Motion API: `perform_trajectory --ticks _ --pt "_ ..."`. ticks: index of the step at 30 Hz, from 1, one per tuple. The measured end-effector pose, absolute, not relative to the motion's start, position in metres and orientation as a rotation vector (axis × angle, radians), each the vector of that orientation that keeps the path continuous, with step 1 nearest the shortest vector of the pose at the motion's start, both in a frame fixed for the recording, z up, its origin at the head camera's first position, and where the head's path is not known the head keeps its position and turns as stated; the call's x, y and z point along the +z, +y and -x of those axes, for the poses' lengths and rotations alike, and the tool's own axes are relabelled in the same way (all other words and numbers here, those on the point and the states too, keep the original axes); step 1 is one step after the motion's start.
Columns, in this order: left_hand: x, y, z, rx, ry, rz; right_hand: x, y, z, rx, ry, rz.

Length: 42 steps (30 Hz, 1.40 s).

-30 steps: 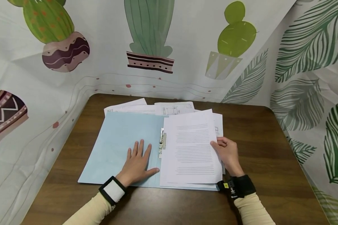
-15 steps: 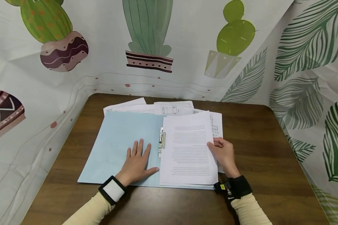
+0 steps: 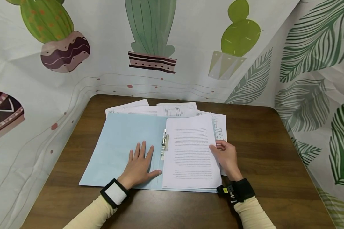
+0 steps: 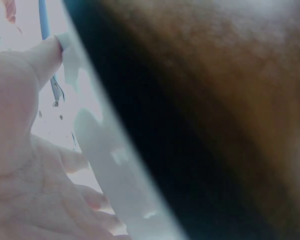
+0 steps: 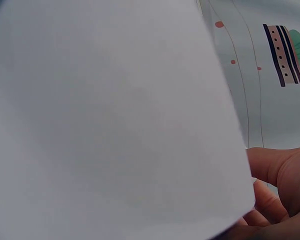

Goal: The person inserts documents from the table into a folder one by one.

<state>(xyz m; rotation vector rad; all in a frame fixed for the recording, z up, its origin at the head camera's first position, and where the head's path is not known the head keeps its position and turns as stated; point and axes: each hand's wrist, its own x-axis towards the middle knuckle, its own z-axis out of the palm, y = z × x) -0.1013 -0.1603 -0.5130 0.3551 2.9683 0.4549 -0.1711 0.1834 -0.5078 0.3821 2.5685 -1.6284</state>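
Observation:
A light blue folder (image 3: pixel 111 136) lies spread on the wooden table, with a metal clip (image 3: pixel 164 144) along its spine. Flat on its left cover rests my left hand (image 3: pixel 139 167), fingers straight and spread, thumb toward the spine. Printed sheets (image 3: pixel 192 152) lie over the folder's right half. My right hand (image 3: pixel 226 156) pinches their right edge, thumb on top and fingers curled underneath. That edge is lifted a little. In the right wrist view a blurred white paper (image 5: pixel 125 120) fills most of the picture, beside the thumb. How many sheets are pinched cannot be told.
Loose papers with line drawings (image 3: pixel 176 109) stick out behind the folder, and one more drawing sheet (image 3: pixel 220 125) shows at its right. Brown table (image 3: pixel 263 152) surrounds them. A cloth with printed cacti (image 3: pixel 189 38) hangs behind the table.
My right hand has moved slightly left, carrying the sheets' right edge with it. More of the drawing sheet behind shows on the right. My left hand has stayed put.

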Motion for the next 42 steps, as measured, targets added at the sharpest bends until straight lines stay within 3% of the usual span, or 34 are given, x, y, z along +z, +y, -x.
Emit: perform_trajectory --ticks 26,42 --pt "-0.515 -0.16 0.104 0.431 2.943 -0.346 -0.512 0.179 0.171 -1.621 2.562 -0.396" --pt "-0.517 -0.161 0.104 0.416 2.946 -0.347 -0.511 0.172 0.171 -1.393 2.771 -0.343"
